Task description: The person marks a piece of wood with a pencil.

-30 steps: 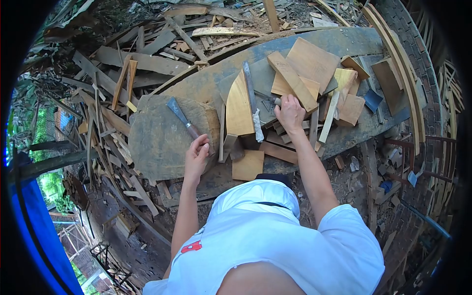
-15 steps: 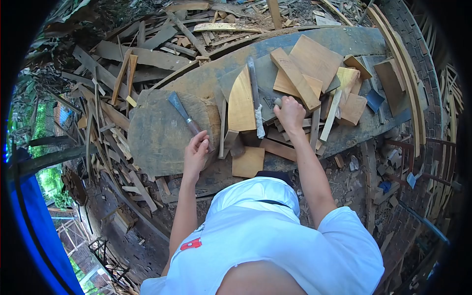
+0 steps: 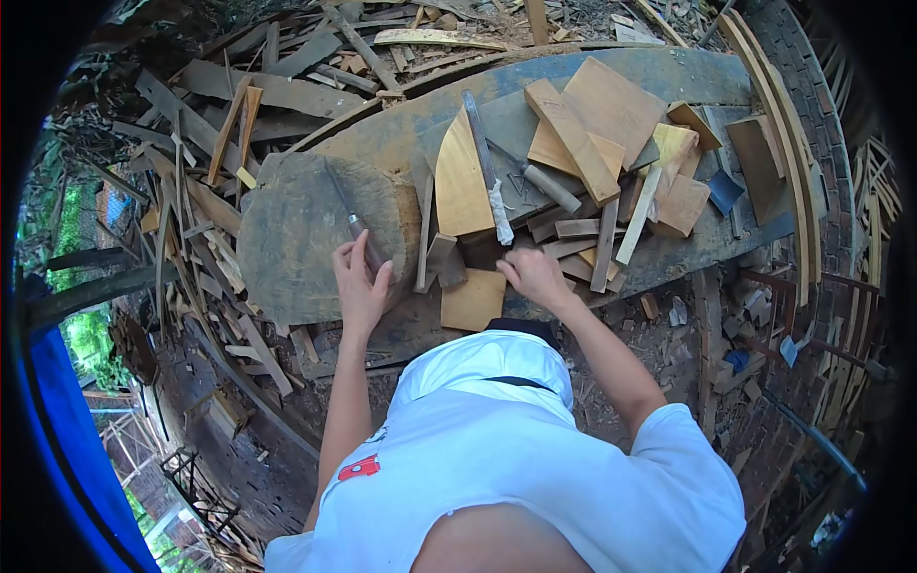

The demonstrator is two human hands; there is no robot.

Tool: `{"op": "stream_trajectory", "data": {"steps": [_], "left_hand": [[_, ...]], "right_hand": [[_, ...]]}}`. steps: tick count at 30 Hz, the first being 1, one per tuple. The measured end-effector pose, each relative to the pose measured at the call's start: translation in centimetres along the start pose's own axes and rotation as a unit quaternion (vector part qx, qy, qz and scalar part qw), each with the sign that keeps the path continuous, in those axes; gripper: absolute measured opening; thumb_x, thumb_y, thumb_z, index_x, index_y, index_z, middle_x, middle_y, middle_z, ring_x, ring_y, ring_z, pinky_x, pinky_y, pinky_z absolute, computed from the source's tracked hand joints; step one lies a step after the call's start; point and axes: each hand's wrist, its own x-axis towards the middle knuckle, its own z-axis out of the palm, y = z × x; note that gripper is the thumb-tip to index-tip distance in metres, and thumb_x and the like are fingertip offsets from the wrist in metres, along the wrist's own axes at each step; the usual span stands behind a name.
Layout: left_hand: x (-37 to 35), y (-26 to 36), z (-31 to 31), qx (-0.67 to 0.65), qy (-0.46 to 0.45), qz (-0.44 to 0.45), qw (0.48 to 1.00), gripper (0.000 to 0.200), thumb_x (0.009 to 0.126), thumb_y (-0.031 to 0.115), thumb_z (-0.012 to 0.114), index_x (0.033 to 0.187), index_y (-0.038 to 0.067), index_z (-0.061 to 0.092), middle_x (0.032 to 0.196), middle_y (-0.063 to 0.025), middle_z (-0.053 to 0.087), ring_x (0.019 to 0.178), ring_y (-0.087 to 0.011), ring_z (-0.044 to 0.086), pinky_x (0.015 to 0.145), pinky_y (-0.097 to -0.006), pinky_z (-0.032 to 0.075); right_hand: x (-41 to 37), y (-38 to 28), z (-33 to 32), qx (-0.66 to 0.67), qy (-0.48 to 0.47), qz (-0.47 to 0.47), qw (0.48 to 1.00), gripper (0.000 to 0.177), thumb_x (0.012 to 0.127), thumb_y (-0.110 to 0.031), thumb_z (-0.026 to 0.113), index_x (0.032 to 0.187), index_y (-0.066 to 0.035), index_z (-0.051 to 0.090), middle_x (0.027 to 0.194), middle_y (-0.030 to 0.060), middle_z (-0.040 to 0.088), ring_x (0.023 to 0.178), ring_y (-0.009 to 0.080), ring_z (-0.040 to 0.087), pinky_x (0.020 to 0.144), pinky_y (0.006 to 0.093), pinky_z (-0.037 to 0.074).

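L hand (image 3: 358, 282) closes round the chisel (image 3: 346, 208) handle, blade lying on the round block (image 3: 287, 248), which gives firm backing, edge away from body. R hand (image 3: 533, 275), fingers curled, is on offcuts (image 3: 573, 229) near the square board (image 3: 473, 298); can't tell if it's gripping.

One left hand (image 3: 359, 283), one right hand (image 3: 531, 277), one chisel (image 3: 353, 224), one round block (image 3: 287, 244), one curved board (image 3: 462, 181)

A white shirt (image 3: 516, 458) with a red mark (image 3: 360, 467) is worn, and tan boards (image 3: 611, 100) are seen right of the grey stump (image 3: 296, 239).
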Motion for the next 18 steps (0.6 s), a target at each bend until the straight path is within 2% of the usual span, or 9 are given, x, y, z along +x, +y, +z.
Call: {"op": "stream_trajectory", "data": {"steps": [3, 6, 7, 8, 9, 10, 12, 13, 18], "left_hand": [[-0.2, 0.0, -0.9, -0.080, -0.084, -0.106, 0.988, 0.064, 0.084, 0.013, 0.067, 0.143, 0.012, 0.043, 0.110, -0.0141, 0.051, 0.081, -0.0172, 0.057, 0.074, -0.0317, 0.050], [-0.5, -0.1, -0.5, -0.128, -0.064, -0.135, 0.980, 0.066, 0.083, 0.010, 0.067, 0.143, 0.012, 0.042, 0.107, -0.0139, 0.053, 0.076, -0.0165, 0.059, 0.070, -0.0311, 0.051], [-0.4, -0.1, -0.5, -0.128, -0.062, -0.131, 0.981, 0.066, 0.083, 0.010, 0.067, 0.143, 0.012, 0.042, 0.107, -0.0139, 0.053, 0.076, -0.0165, 0.059, 0.070, -0.0311, 0.051], [-0.4, -0.1, -0.6, -0.156, -0.063, -0.174, 0.970, 0.065, 0.083, 0.010, 0.067, 0.143, 0.012, 0.042, 0.106, -0.0136, 0.054, 0.073, -0.0161, 0.059, 0.069, -0.0305, 0.051], [-0.4, -0.1, -0.7, -0.184, -0.063, -0.217, 0.957, 0.065, 0.083, 0.009, 0.067, 0.143, 0.011, 0.043, 0.104, -0.0133, 0.055, 0.070, -0.0157, 0.059, 0.068, -0.0300, 0.051], [-0.4, -0.4, -0.8, -0.184, -0.059, -0.214, 0.958, 0.065, 0.083, 0.009, 0.067, 0.143, 0.011, 0.043, 0.104, -0.0133, 0.055, 0.070, -0.0157, 0.059, 0.068, -0.0300, 0.051], [-1.0, -1.3, -0.8, -0.138, -0.062, -0.147, 0.977, 0.062, 0.083, 0.007, 0.065, 0.141, 0.010, 0.044, 0.101, -0.0124, 0.057, 0.068, -0.0149, 0.059, 0.067, -0.0290, 0.050], [-1.4, -1.8, -0.5, -0.137, -0.056, -0.148, 0.978, 0.062, 0.083, 0.007, 0.065, 0.141, 0.010, 0.044, 0.101, -0.0124, 0.057, 0.068, -0.0149, 0.059, 0.067, -0.0290, 0.050], [-3.3, -1.9, -0.3, -0.146, -0.063, -0.126, 0.979, 0.053, 0.086, 0.006, 0.061, 0.137, 0.007, 0.046, 0.104, -0.0119, 0.055, 0.070, -0.0150, 0.059, 0.068, -0.0298, 0.050]], "right_hand": [[-2.4, 1.8, 2.5, 0.022, -0.038, 0.042, 0.998, 0.033, 0.089, -0.035, 0.061, 0.088, -0.002, 0.065, 0.075, 0.0182, 0.063, 0.070, 0.0355, 0.064, 0.063, 0.0443, 0.052], [-1.9, 1.7, 3.0, 0.151, -0.035, 0.112, 0.981, 0.040, 0.089, -0.041, 0.062, 0.097, -0.002, 0.067, 0.079, 0.0160, 0.065, 0.073, 0.0299, 0.067, 0.064, 0.0407, 0.055], [-0.8, 1.2, 2.8, 0.323, -0.077, 0.214, 0.919, 0.046, 0.090, -0.045, 0.061, 0.103, -0.001, 0.066, 0.084, 0.0141, 0.064, 0.076, 0.0265, 0.066, 0.065, 0.0384, 0.055], [0.3, 0.4, 2.5, 0.481, -0.117, 0.303, 0.814, 0.052, 0.091, -0.050, 0.059, 0.108, -0.001, 0.065, 0.089, 0.0123, 0.062, 0.078, 0.0231, 0.065, 0.066, 0.0360, 0.055], [0.8, -0.4, 2.1, 0.566, -0.129, 0.319, 0.749, 0.060, 0.091, -0.053, 0.059, 0.120, -0.001, 0.057, 0.100, 0.0097, 0.058, 0.086, 0.0201, 0.062, 0.072, 0.0332, 0.054], [1.5, -1.0, 2.5, 0.565, -0.129, 0.315, 0.751, 0.060, 0.091, -0.053, 0.059, 0.120, -0.001, 0.057, 0.100, 0.0097, 0.058, 0.086, 0.0201, 0.062, 0.072, 0.0332, 0.054], [2.8, -1.8, 4.0, 0.731, -0.136, 0.370, 0.558, 0.068, 0.088, -0.049, 0.066, 0.131, -0.001, 0.046, 0.107, 0.0114, 0.056, 0.095, 0.0216, 0.060, 0.078, 0.0347, 0.054], [3.3, -2.2, 4.8, 0.756, -0.150, 0.377, 0.514, 0.077, 0.085, -0.047, 0.070, 0.137, 0.000, 0.037, 0.111, 0.0126, 0.053, 0.100, 0.0238, 0.057, 0.086, 0.0393, 0.053], [4.3, -4.7, 6.6, 0.772, -0.067, 0.416, 0.476, 0.079, 0.083, -0.044, 0.073, 0.138, -0.001, 0.036, 0.120, 0.0151, 0.048, 0.108, 0.0264, 0.053, 0.093, 0.0434, 0.051]]}}
